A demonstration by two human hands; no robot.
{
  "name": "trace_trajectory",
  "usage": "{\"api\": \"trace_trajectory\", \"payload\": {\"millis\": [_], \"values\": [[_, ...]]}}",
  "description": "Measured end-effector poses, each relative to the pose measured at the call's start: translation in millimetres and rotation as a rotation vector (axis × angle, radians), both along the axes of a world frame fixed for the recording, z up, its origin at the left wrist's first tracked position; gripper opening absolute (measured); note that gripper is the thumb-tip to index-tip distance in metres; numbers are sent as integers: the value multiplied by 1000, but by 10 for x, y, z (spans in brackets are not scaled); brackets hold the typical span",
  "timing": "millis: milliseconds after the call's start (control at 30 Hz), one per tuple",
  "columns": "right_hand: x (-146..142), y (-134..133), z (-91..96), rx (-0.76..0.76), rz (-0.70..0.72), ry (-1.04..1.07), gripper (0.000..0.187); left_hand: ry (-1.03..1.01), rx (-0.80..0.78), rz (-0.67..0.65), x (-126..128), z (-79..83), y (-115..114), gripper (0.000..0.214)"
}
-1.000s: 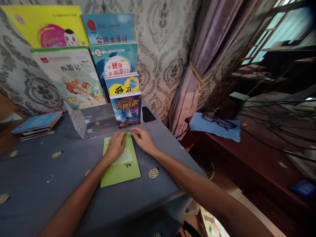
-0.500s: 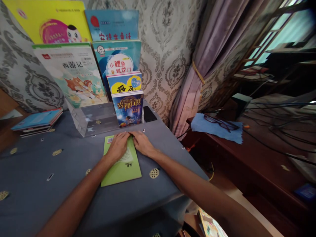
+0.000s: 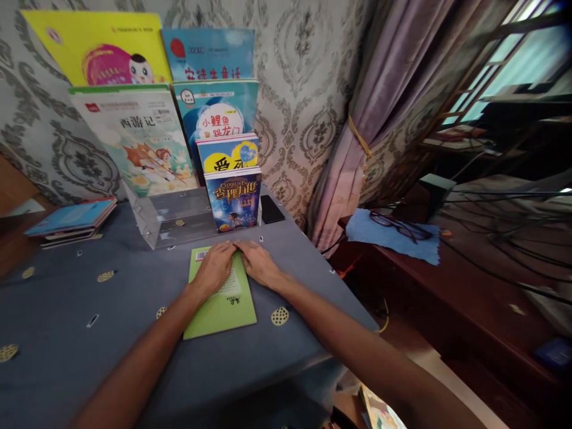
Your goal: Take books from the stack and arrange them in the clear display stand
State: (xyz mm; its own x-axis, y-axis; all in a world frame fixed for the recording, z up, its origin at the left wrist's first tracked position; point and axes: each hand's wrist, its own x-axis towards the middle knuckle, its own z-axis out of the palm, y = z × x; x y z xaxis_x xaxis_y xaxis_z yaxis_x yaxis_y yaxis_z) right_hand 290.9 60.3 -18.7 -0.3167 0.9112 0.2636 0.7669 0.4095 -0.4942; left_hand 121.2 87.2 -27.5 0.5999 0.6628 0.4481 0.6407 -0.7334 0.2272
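Observation:
A green book (image 3: 223, 319) lies on the cloth-covered table, with a barcode and small print on its upward side. My left hand (image 3: 217, 265) rests on its upper part, palm down with the fingers stretched forward. Along the book's far right edge, my right hand (image 3: 255, 262) lies with fingers extended toward the top corner. The fingertips of both hands meet there and hide that corner. Just beyond them a dark blue book (image 3: 235, 199) stands in front of a yellow-and-blue book (image 3: 226, 156) in a clear acrylic stand (image 3: 154, 229).
Taller picture books, including a white-and-green one (image 3: 138, 140), stand behind at the left. A small stack of books (image 3: 74, 220) lies far left. A black phone (image 3: 271, 208) sits beside the stand. Glasses (image 3: 397, 225) rest on a blue cloth (image 3: 366, 232) on the right-hand desk among cables.
The view has tilted slightly, so the shelf books sit a little lower in it. Both hands keep their places on the green book, which has not visibly moved.

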Motion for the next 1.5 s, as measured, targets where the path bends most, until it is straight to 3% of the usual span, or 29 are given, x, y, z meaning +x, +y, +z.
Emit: {"api": "trace_trajectory", "payload": {"millis": [433, 733, 1167, 1300, 1500], "values": [[13, -14, -15, 37, 31, -50, 44, -5, -7, 13, -19, -9, 3, 37], [-19, -112, -68, 13, 22, -181, 63, 19, -46, 58, 2, 25, -20, 42], [-64, -200, -21, 1, -11, -296, 57, 48, -75, 129, 30, 106, -76, 38], [-50, -182, -28, 1, 1, -272, 57, 70, -60, 122, -22, 108, -85, 39], [-25, -181, -44, 19, 14, -254, 57, 118, -45, 232, -266, 123, -63, 36]]}}
